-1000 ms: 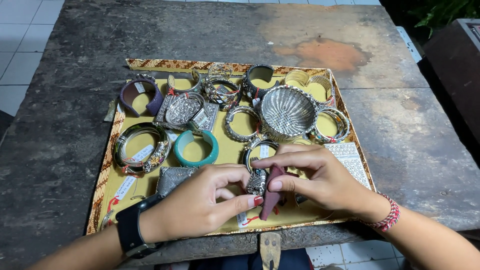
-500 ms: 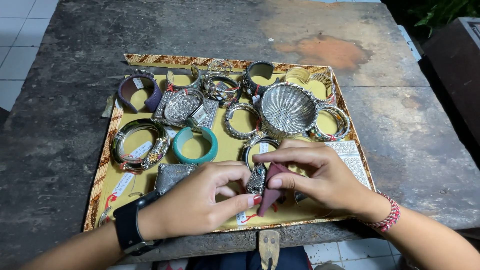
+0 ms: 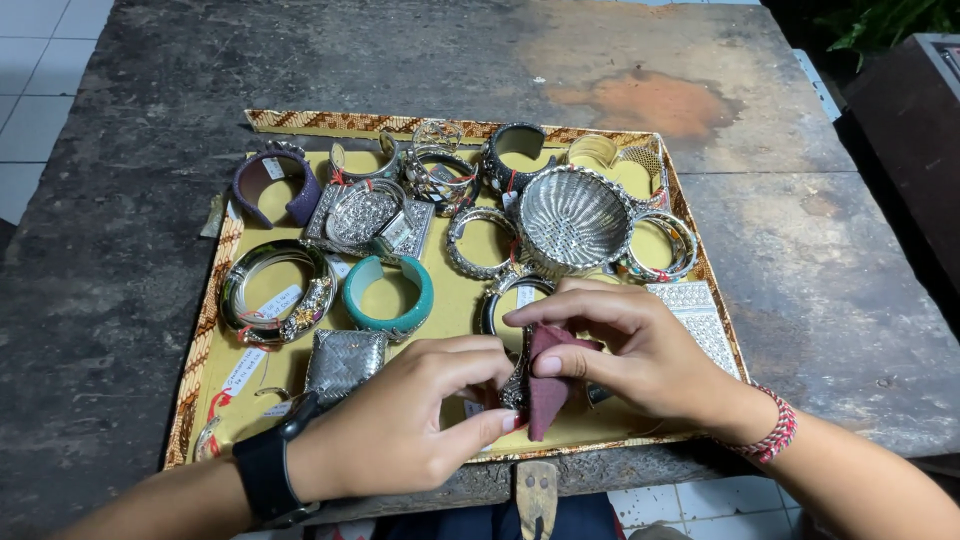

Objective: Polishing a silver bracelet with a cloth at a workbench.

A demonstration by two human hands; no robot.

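Even, soft light falls from above across the dark stone table (image 3: 150, 300), with no hard shadows anywhere. The yellow tray (image 3: 455, 300) reads bright and saturated. Small glints show on the silver basket (image 3: 572, 220) and the metal bangles, but no blown-out glare. Faint shadows sit under the left hand (image 3: 400, 430) and right hand (image 3: 640, 350). The centre is sharp; forearms at the bottom edge look slightly soft. The wide lens bows the table's edges outward. The upper right corner beside the table falls dim.
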